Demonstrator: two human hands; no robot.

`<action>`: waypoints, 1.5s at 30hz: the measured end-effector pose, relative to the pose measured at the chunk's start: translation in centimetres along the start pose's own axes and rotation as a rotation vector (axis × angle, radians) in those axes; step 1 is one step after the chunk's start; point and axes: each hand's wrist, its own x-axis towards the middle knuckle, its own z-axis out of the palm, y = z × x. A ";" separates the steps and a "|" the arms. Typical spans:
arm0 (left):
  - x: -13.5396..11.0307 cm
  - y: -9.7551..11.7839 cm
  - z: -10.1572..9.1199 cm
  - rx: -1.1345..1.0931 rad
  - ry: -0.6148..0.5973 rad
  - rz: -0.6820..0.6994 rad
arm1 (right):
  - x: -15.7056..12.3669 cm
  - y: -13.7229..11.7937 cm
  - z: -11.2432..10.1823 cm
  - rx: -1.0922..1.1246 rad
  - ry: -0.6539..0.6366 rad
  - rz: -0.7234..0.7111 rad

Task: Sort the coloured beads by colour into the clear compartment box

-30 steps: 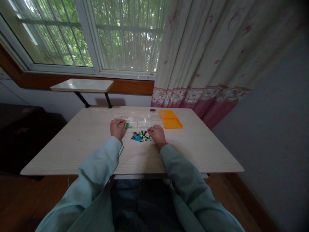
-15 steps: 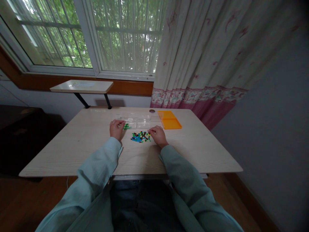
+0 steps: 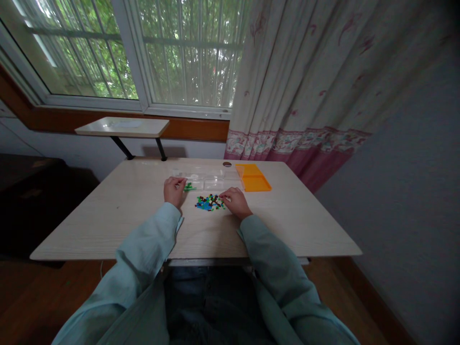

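A small heap of tiny blue, dark red, green and yellow pieces point(image 3: 206, 203) lies in front of me on the table. At the heap's right edge is my right hand point(image 3: 236, 203), thumb and fingertips pinched together; whatever they may grip is too small to make out. My left hand point(image 3: 174, 191) is beside the near left corner of a clear compartment box point(image 3: 214, 183), its fingers also closed in a pinch. Close to the left fingertips, several green pieces point(image 3: 189, 186) sit at the box's left front compartment. What the left fingers hold cannot be seen.
An orange lid or tray point(image 3: 256, 178) stands at the box's right end. Behind the box is a round dark hole point(image 3: 227, 164) in the pale wooden table point(image 3: 280, 225). A raised shelf point(image 3: 143, 127) on black legs is at the back left.
My right hand has shifted very slightly left over the heap's right edge. My left hand stays almost where it was beside the green pieces.
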 end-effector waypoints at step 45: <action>-2.6 6.2 0.4 0.016 -0.371 0.393 | 1.0 -1.4 2.0 1.064 0.091 0.356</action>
